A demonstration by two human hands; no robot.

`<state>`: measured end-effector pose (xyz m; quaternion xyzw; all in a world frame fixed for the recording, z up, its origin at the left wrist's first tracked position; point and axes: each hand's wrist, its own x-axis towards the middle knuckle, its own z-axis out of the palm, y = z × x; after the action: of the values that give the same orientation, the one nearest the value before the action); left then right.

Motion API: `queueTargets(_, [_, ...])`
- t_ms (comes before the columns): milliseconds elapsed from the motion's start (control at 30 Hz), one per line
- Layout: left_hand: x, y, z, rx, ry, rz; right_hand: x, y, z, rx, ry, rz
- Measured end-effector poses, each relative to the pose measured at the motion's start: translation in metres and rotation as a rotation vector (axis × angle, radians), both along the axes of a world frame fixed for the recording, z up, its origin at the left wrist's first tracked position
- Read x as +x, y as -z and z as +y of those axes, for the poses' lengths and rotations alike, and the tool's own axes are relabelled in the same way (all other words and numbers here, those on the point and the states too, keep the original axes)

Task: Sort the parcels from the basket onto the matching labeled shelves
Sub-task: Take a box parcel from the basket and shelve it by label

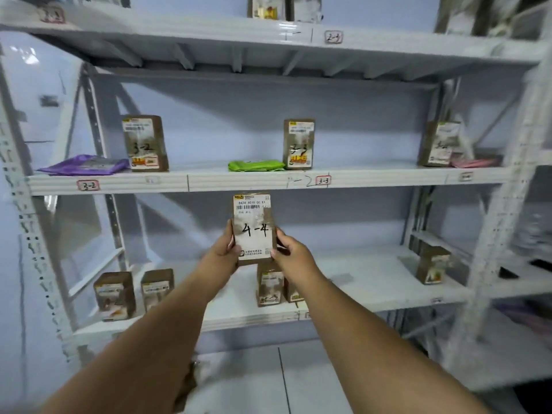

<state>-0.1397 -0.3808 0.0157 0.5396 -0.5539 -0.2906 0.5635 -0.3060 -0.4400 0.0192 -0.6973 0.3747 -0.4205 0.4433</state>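
Note:
I hold a brown cardboard parcel (253,228) upright in front of the white shelving, its white label marked "4-4" facing me. My left hand (225,252) grips its left edge and my right hand (291,251) grips its right edge. The parcel hangs between the middle shelf (239,183), tagged 3-2 (88,185) and 3-3 (323,180), and the lower shelf (373,282). The basket is out of view.
Boxes marked 3-2 (145,143) and 3-3 (299,144) stand on the middle shelf with a purple bag (86,165), a green bag (255,165) and a box at the far right (439,144). Several brown boxes (115,295) stand on the lower shelf, one at its right (431,265).

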Motion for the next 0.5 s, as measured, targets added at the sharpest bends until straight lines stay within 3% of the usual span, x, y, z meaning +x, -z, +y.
queueTargets(200, [-0.131,0.015,-0.077,0.066,0.052,-0.185,-0.149,0.030,-0.062,0.008,0.091,0.024])
queueTargets(333, [-0.194,0.014,-0.117,0.132,0.038,-0.309,-0.204,0.042,-0.093,-0.020,0.149,0.040])
queueTargets(500, [-0.255,0.021,-0.183,0.104,0.088,-0.284,-0.259,0.060,-0.155,0.001,0.235,0.001])
